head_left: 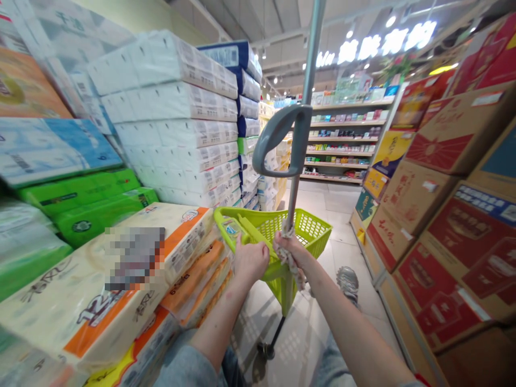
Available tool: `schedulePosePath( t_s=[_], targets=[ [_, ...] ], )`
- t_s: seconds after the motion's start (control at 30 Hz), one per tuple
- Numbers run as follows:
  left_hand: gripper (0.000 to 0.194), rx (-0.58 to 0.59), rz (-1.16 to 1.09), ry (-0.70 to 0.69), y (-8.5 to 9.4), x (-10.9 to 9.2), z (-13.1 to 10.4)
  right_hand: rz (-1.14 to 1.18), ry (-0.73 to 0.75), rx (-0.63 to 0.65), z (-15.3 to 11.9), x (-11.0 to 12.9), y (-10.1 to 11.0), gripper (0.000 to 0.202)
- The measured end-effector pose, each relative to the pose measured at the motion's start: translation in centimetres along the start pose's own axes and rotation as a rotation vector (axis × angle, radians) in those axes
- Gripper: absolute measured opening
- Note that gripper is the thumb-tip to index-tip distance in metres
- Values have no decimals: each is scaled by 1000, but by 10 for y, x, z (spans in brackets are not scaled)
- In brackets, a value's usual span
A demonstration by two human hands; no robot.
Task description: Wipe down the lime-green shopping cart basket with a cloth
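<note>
A lime-green wheeled shopping basket (278, 226) stands before me, with a grey pole (300, 177) rising from its near side and a grey loop handle (278, 145) high on it. My right hand (289, 251) is closed around a crumpled, pale patterned cloth (297, 271) wrapped about the lower pole. Just to the left, my left hand (250, 260) lies over the basket's near rim, fingers curled on it and one finger stretched toward a label (231, 228). Its fingertips are partly hidden.
Stacked tissue packs (173, 107) rise on the left, with a cream-and-orange pack (80, 285) closest. A blurred patch covers something on that pack. Cartons (447, 231) line the right side. A tiled aisle (334, 201) leads to stocked shelves (342, 123). My shoe (347, 282) is right of the basket.
</note>
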State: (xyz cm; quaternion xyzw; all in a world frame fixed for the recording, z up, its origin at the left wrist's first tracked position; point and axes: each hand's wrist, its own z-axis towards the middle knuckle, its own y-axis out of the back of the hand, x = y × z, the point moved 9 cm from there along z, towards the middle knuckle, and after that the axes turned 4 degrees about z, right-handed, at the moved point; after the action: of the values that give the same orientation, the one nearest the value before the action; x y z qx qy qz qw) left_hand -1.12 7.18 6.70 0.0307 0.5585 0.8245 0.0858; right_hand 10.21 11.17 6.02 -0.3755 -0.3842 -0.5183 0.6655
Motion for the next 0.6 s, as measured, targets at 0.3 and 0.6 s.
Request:
schedulePosePath(
  t_s=[0.3,0.6],
  targets=[
    [43,19,32,5,-2,0,4,-58,22,-312,-13,-7,1,31],
    [45,-6,47,-3,-5,-6,2,-191,252,-477,21,86,11,32]
  ],
)
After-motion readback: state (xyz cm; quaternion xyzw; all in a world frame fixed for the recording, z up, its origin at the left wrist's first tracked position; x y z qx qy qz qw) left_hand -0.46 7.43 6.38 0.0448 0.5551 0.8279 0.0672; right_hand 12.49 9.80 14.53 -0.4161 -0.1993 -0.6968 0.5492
